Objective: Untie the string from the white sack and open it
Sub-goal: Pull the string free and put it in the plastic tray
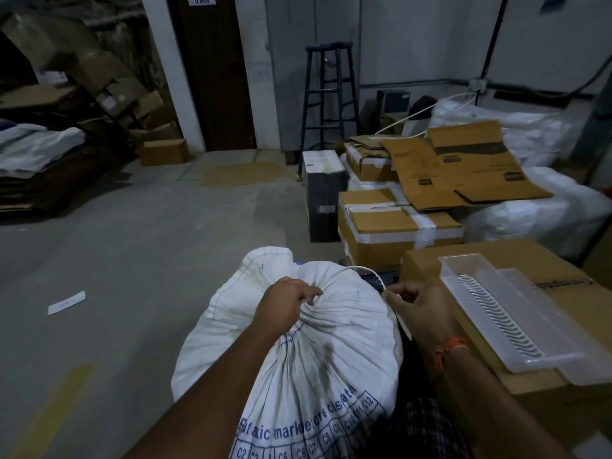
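Two bare hands work at the neck of a white sack (318, 342) that stands low in the middle of the view, right in front of the person; blue letters and little boxes with codes are printed on its near side. The left hand (284, 304) is closed tight around the bunched cloth at the top of the sack; the cloth fans out in folds from that fist. The right hand (420, 304) sits just beside the sack on its right, with the fingers curled and pinching a white string (374, 276); the string curves up from the bunched neck, bends over, and runs down past the right hand. An orange thread band (448, 347) goes around the right wrist.

Just right of that hand a big cardboard box (569, 299) holds a clear plastic tray (506, 313) with a ribbed floor; the tray lies flat on the box top. Behind it are taped cardboard boxes (397, 226) and a flattened carton (463, 167) leaning over them; white plastic bags (536, 207) are piled to the right. On the bare grey floor to the left lies a small white paper strip (66, 303). Farther back a blue wooden stool (329, 94) stands by the wall; a dark door (212, 71) is left of it, and a heap of crushed cartons (99, 77) fills the far left corner.
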